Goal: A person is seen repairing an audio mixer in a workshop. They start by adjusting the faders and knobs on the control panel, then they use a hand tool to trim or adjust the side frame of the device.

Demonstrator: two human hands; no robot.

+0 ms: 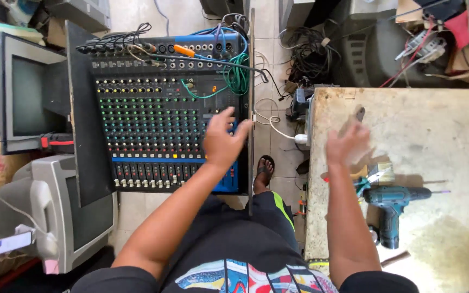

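The big audio mixer (pixel 164 114) stands tilted on the floor left of the counter (pixel 435 135), the left hand (pixel 221 142) spread wide on its lower right panel, likely steadying it, while the blurred right hand (pixel 348 144) hovers open and empty above the counter, so a firm grip seems needed next.

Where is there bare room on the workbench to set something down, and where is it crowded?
The workbench is bare across its far and middle stretch, beyond the blurred right hand. The near right corner, past the cordless drill, is bare too. It is crowded at the near left edge around the drill. The mixing console under the left hand is all knobs and cables.
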